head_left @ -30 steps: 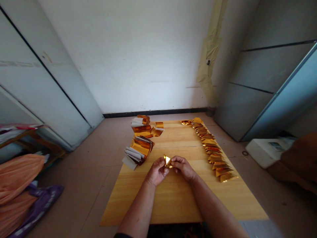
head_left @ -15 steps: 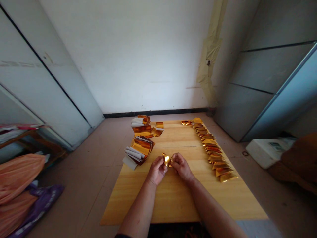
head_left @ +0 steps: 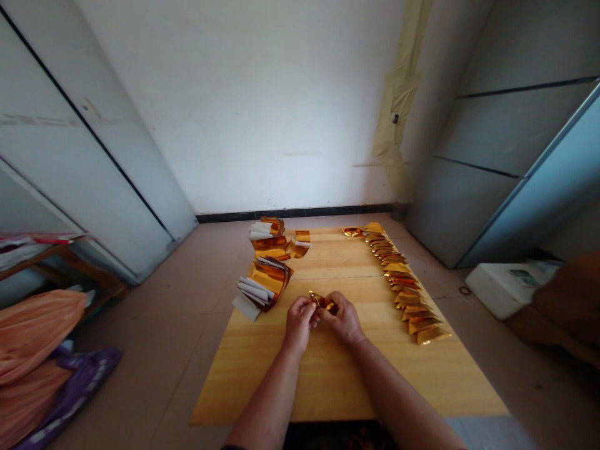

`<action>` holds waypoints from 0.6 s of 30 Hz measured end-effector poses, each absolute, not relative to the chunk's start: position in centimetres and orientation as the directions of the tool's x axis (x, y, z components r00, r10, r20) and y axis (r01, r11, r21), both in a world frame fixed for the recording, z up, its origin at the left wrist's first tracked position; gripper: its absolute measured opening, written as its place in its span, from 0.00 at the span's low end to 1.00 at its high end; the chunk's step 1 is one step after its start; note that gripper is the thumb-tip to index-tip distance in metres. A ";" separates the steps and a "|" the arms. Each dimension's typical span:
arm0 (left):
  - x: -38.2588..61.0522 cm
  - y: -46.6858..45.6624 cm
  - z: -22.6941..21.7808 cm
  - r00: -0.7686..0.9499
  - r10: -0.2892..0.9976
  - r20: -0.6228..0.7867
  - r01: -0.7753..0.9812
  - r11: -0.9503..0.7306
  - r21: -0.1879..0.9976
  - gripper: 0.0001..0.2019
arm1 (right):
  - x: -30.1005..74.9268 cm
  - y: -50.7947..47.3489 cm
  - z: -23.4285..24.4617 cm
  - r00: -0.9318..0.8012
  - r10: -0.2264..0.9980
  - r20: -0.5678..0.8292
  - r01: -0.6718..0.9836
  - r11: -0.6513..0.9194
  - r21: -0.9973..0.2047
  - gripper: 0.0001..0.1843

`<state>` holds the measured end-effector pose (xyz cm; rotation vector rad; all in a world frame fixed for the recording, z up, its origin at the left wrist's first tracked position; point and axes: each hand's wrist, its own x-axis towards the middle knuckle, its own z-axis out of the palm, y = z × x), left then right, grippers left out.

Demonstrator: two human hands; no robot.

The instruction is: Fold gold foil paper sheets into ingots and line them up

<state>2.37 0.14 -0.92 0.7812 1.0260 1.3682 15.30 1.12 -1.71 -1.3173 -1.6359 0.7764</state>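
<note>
A shiny piece of gold foil paper [head_left: 317,298] is pinched between my two hands above the middle of the wooden board. My left hand [head_left: 300,317] grips its left side with thumb and fingers closed. At its right side, my right hand [head_left: 343,317] has its fingers bent around the foil, hiding part of it. Left of the hands lie loose stacks of gold foil paper [head_left: 270,275] with pale undersides. Along the right edge runs a row of folded gold paper pieces [head_left: 407,294], overlapping one another.
The wooden board [head_left: 262,387] serves as the work surface. Behind it is a white wall [head_left: 281,112]. A grey cabinet [head_left: 473,137] stands at the right, near a white box [head_left: 497,287]. Orange and purple bags [head_left: 42,337] lie at the left.
My hands have come closer together around the gold foil paper. My right hand has shifted over it, covering more of it, and the foil looks turned. The stacks and row are unchanged.
</note>
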 end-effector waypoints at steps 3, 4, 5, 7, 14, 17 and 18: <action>2.5 0.1 -0.9 -0.135 0.986 -0.098 -0.309 0.052 0.950 0.14 | 15.3 1.0 -1.6 -0.059 0.950 0.306 0.457 0.298 -0.838 0.07; 2.5 0.0 -0.8 -0.158 0.983 -0.091 -0.276 0.045 0.960 0.14 | 15.4 0.9 -1.5 -0.070 0.939 0.336 0.471 0.328 -0.819 0.06; 2.6 0.1 -0.8 -0.180 0.979 -0.091 -0.247 0.044 0.968 0.14 | 15.4 0.8 -1.4 -0.086 0.925 0.370 0.485 0.363 -0.795 0.05; 2.8 0.1 -0.6 -0.214 0.971 -0.104 -0.210 0.058 0.976 0.15 | 15.4 0.6 -1.2 -0.117 0.896 0.428 0.515 0.423 -0.746 0.05; 2.5 0.4 -0.4 -0.165 0.978 -0.127 -0.166 0.100 0.981 0.11 | 15.3 0.4 -1.1 -0.179 0.873 0.453 0.631 0.455 -0.628 0.06; 2.3 0.5 -0.5 -0.199 0.970 -0.139 -0.091 0.123 0.988 0.10 | 15.3 0.4 -1.1 -0.207 0.862 0.462 0.628 0.480 -0.613 0.07; 2.3 0.5 -0.5 -0.217 0.967 -0.135 -0.065 0.124 0.990 0.10 | 15.3 0.4 -1.1 -0.221 0.857 0.467 0.622 0.492 -0.609 0.07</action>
